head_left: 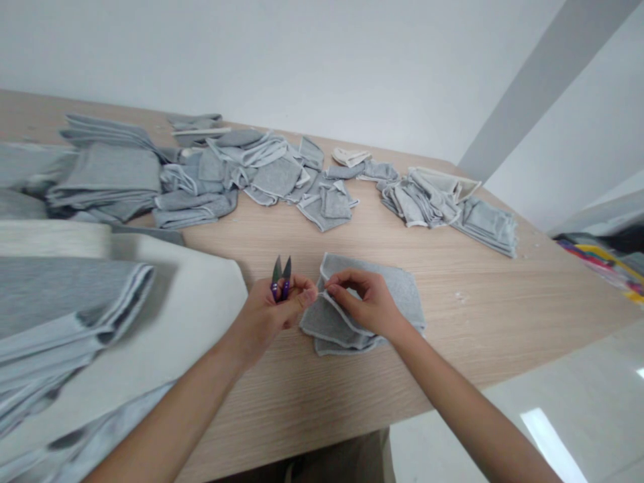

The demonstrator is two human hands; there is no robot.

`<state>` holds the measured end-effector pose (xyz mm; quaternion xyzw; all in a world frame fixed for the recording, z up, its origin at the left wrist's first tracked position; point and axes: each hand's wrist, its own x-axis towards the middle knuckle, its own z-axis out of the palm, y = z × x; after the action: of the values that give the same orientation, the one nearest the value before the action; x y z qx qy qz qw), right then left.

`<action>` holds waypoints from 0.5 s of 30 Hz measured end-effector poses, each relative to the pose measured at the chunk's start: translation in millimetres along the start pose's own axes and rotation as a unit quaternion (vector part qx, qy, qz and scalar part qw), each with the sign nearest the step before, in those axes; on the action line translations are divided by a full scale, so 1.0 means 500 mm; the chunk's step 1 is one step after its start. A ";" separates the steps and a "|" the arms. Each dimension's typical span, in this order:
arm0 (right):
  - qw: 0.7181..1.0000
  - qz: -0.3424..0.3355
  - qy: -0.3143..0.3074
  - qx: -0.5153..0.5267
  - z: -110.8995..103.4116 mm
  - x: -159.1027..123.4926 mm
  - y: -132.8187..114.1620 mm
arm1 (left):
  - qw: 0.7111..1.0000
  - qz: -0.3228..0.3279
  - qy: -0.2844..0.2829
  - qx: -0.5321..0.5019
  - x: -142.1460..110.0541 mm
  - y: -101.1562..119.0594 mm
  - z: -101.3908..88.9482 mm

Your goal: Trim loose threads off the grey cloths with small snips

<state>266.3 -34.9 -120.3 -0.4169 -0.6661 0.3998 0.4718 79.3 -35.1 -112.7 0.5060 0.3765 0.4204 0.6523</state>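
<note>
My left hand (269,312) is closed around a pair of purple-handled thread snips (286,268), whose blades point up and away from me. Its thumb and finger also pinch together beside the corner of a grey cloth (405,292). A thin pale strand seems to run between my two hands, but it is too small to make out clearly. My right hand (362,302) is closed on the white-stitched edge of the same cloth. Several grey layers with pale overlocked edges lie stacked beneath it on the table (282,396).
Folded grey cloths (111,171) and a loose heap of grey pieces (276,174) lie along the back. Another pile (422,194) sits at the back right. Large grey fabric (60,295) and white sheeting (201,288) cover the left. Lint (460,296) dots the right side.
</note>
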 end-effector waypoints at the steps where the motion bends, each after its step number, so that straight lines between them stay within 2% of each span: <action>1: 1.000 0.000 -0.003 -0.002 -0.001 0.000 0.000 | 1.000 -0.004 -0.001 -0.005 0.000 0.001 0.000; 6: 0.999 -0.014 -0.039 -0.028 -0.010 -0.002 -0.011 | 1.000 -0.021 0.000 -0.018 -0.001 0.007 0.001; 9: 0.996 -0.055 -0.056 -0.041 -0.018 -0.003 -0.024 | 0.999 -0.029 -0.002 -0.021 -0.001 0.009 0.002; 15: 0.988 -0.127 -0.017 -0.083 -0.012 -0.005 -0.031 | 1.000 -0.023 -0.008 -0.001 0.000 0.003 0.001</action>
<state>270.0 -41.5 -105.2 -0.3593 -0.7524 0.2870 0.4716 79.5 -34.8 -111.2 0.5001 0.3822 0.4018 0.6651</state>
